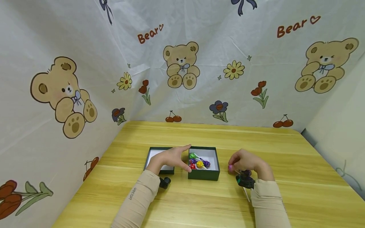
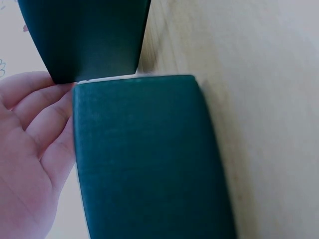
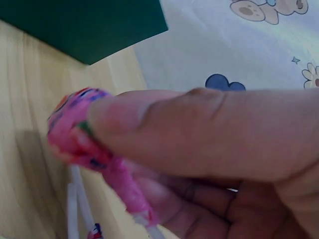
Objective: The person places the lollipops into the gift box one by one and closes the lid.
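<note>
In the head view, my right hand (image 1: 247,160) pinches a pink-wrapped lollipop (image 1: 230,168) between thumb and fingers, just right of a green box (image 1: 203,175). The right wrist view shows its pink wrapper (image 3: 75,134) close up, with the stick pointing down. My left hand (image 1: 172,157) spans the box's left side, fingers and thumb spread, tips at its far and near left corners. Inside the box lie several lollipops, among them a yellow one (image 1: 200,164) and a green one (image 1: 193,155). The left wrist view shows mostly dark green outer walls (image 2: 149,159) beside the fingers.
A second green tray with a white inside (image 1: 154,154) sits left of the box, partly behind my left hand. Under my right wrist, white lollipop sticks (image 1: 246,193) lie on the wooden table (image 1: 199,205). A bear-print cloth (image 1: 199,104) hangs behind the table.
</note>
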A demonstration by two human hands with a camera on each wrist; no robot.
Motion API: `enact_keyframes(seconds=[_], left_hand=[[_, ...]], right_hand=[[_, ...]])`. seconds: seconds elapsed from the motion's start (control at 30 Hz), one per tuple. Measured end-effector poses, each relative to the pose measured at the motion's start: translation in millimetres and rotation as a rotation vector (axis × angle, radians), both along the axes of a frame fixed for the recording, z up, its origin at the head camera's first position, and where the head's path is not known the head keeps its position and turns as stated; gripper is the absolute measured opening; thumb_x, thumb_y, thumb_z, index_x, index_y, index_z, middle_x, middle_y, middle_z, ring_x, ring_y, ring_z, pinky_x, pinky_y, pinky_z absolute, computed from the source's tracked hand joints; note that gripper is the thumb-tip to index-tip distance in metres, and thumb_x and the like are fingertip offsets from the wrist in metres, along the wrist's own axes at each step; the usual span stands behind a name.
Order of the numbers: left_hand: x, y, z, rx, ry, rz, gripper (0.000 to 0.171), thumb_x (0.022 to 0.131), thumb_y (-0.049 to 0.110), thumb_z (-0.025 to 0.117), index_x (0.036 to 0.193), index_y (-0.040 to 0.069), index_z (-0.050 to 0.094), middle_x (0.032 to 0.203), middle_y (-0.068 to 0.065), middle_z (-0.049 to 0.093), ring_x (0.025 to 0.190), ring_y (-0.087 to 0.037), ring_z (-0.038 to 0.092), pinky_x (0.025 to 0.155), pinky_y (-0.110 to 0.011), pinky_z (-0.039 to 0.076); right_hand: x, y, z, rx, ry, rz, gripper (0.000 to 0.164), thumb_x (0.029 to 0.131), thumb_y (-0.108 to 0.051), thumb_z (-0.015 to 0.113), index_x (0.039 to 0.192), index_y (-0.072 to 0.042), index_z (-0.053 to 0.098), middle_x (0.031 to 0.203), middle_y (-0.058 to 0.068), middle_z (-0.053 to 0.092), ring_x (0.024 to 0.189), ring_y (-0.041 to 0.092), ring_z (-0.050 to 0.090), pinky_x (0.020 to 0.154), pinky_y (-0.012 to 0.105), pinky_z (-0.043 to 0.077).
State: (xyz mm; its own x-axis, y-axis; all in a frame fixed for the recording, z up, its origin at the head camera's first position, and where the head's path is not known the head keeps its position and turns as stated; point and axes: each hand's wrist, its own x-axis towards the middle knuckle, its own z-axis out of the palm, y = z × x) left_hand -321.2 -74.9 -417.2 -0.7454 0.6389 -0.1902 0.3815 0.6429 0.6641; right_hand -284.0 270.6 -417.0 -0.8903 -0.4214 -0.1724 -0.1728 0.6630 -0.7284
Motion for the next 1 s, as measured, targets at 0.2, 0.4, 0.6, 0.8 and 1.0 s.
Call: enact_keyframes(seconds=[0.2, 0.4, 0.6, 0.8, 1.0], left_hand=[[0.3, 0.5, 0.8, 0.007, -0.006, 0.001, 0.113, 0.077, 0.041, 0.087, 0.162, 0.019, 0.017, 0.167, -0.005, 0.024, 0.152, -0.030, 0.027, 0.120, -0.051, 0.033], [-0.7, 0.2, -0.9, 0.001, -0.002, 0.006, 0.113, 0.077, 0.043, 0.087, 0.162, 0.019, 0.017, 0.167, -0.005, 0.024, 0.152, -0.030, 0.027, 0.120, -0.051, 0.033], [-1.7, 0.1, -1.1, -0.008, 0.006, 0.002, 0.113, 0.077, 0.044, 0.086, 0.162, 0.020, 0.017, 0.167, -0.004, 0.024, 0.152, -0.030, 0.028, 0.120, -0.051, 0.033], [-2.9, -0.5, -1.7, -0.005, 0.006, -0.001, 0.113, 0.077, 0.044, 0.086, 0.163, 0.020, 0.017, 0.167, -0.004, 0.023, 0.152, -0.030, 0.026, 0.120, -0.051, 0.032], [-3.0, 0.0, -2.0, -0.011, 0.009, 0.001, 0.113, 0.077, 0.044, 0.086, 0.162, 0.020, 0.017, 0.167, -0.005, 0.024, 0.152, -0.030, 0.027, 0.120, -0.051, 0.032]], right_hand=[[-0.7, 0.0, 9.7, -0.066, 0.057, 0.000, 0.013, 0.088, -0.003, 0.071, 0.098, 0.005, 0.074, 0.094, 0.014, 0.076, 0.085, 0.017, 0.065, 0.077, 0.030, 0.055], [0.4, -6.7, 19.3, -0.103, 0.124, -0.063, 0.015, 0.093, -0.011, 0.070, 0.102, 0.001, 0.074, 0.098, 0.012, 0.075, 0.091, 0.017, 0.067, 0.086, 0.037, 0.057], [-0.5, -17.6, 28.0, -0.133, 0.206, -0.110, 0.018, 0.095, -0.014, 0.069, 0.106, 0.000, 0.074, 0.100, 0.011, 0.076, 0.094, 0.025, 0.070, 0.087, 0.036, 0.058], [0.7, -33.9, 33.7, -0.146, 0.263, -0.130, 0.020, 0.094, -0.012, 0.069, 0.109, 0.002, 0.074, 0.102, 0.014, 0.074, 0.093, 0.029, 0.070, 0.082, 0.030, 0.059], [-0.1, -52.6, 34.8, -0.157, 0.282, -0.125, 0.021, 0.093, -0.014, 0.072, 0.108, 0.001, 0.074, 0.101, 0.013, 0.075, 0.090, 0.019, 0.069, 0.078, 0.027, 0.058]])
